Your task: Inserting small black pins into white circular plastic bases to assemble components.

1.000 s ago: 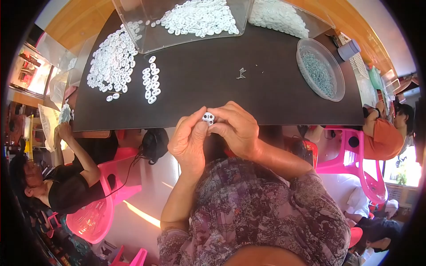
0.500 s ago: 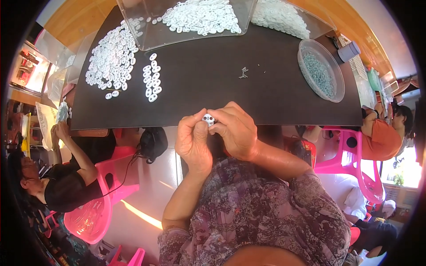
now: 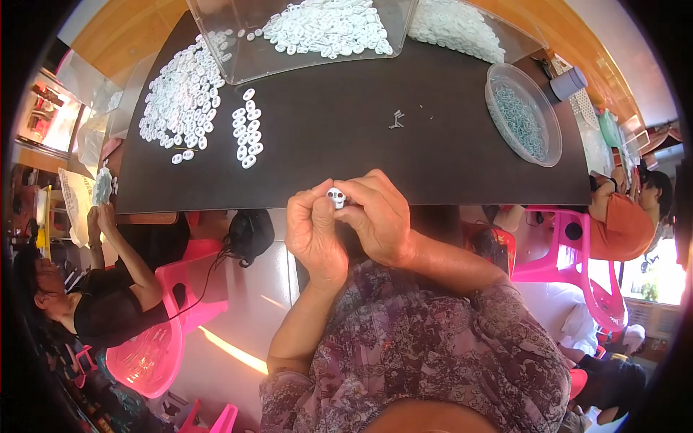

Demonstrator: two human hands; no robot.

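Observation:
A small white plastic piece with dark holes (image 3: pixel 337 198) is pinched between my two hands, just off the table's near edge. My left hand (image 3: pixel 315 234) grips its left side with thumb and forefinger. On its other side, the thumb and fingers of my right hand (image 3: pixel 379 220) close on it. Fingertips cover much of the piece. Ahead and to the left, white oval two-holed pieces (image 3: pixel 247 130) lie in two uneven columns. A few small metal screws or pins (image 3: pixel 396 120) lie loose on the dark table (image 3: pixel 325 130).
A heap of white ovals (image 3: pixel 182 97) covers the table's left. At the back, a clear tray (image 3: pixel 310 73) holds more, beside a pile of whitish pieces (image 3: pixel 455 32). A round clear dish (image 3: pixel 554 144) of small metal parts stands right. Other people sit at both sides near pink chairs (image 3: pixel 170 339).
The white piece has turned a little between my fingers, showing its holes differently. Both hands have shifted slightly to the left.

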